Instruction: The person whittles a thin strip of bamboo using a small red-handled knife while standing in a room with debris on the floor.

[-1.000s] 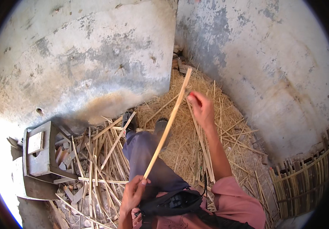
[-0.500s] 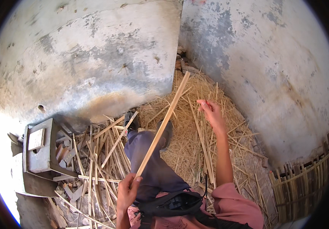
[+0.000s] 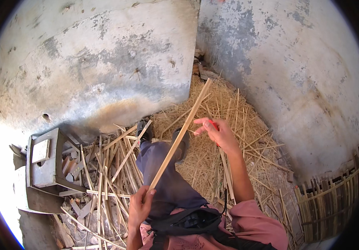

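My left hand point(image 3: 140, 205) grips the lower end of a long, flat bamboo strip point(image 3: 182, 131). The strip slants up and away to the right, over my legs and the floor. To the right of its middle is my right hand point(image 3: 222, 136), closed round a slim red-handled tool point(image 3: 214, 124); the tool's working end cannot be made out. The fingers of this hand point toward the strip, close to its edge, and I cannot tell whether they touch it.
Many loose bamboo strips point(image 3: 104, 183) lie in a heap on the left, beside a worn wooden box-like piece point(image 3: 46, 160). Fine shavings point(image 3: 206, 162) cover the floor ahead. A slatted bamboo panel point(image 3: 331, 200) stands at the right. Two stained walls point(image 3: 271, 75) meet ahead.
My right hand has come down and to the left, toward the strip, and the red tool shows more plainly. The strip's far end has shifted slightly right.
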